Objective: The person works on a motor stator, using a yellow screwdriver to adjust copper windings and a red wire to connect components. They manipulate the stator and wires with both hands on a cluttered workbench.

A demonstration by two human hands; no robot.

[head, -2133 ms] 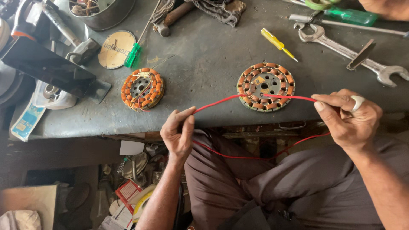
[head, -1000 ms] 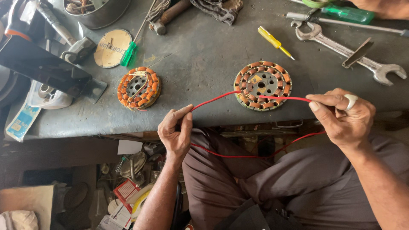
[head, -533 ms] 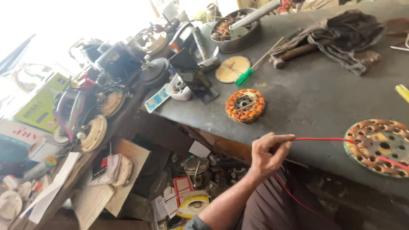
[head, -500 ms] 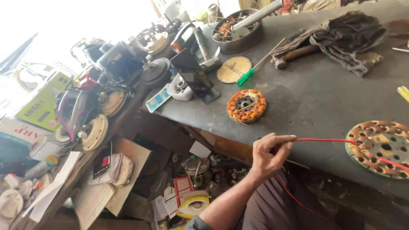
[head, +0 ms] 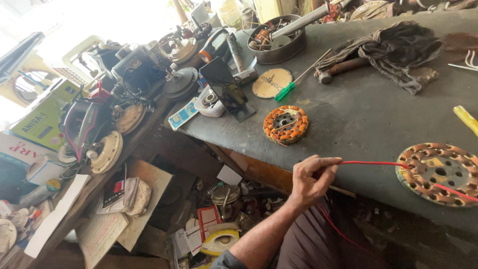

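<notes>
My left hand (head: 311,180) pinches one end of a thin red wire (head: 373,163) just off the front edge of the dark workbench (head: 378,109). The wire runs right across a round copper-wound stator (head: 437,174) near the bench's right side and leaves the frame there. A loop of the same wire hangs below over my lap. A smaller orange-wound stator (head: 285,124) lies further left on the bench. My right hand is out of the picture.
A green-handled screwdriver (head: 286,90), a round disc (head: 271,82), a metal bowl of parts (head: 277,40), a hammer and a dark rag (head: 398,50) lie on the bench. A cluttered side shelf (head: 114,124) holds motor parts and boxes. Papers and scrap litter the floor (head: 199,224).
The view has swung left, so my right hand has dropped out of sight. My left hand still pinches the red wire in about the same place.
</notes>
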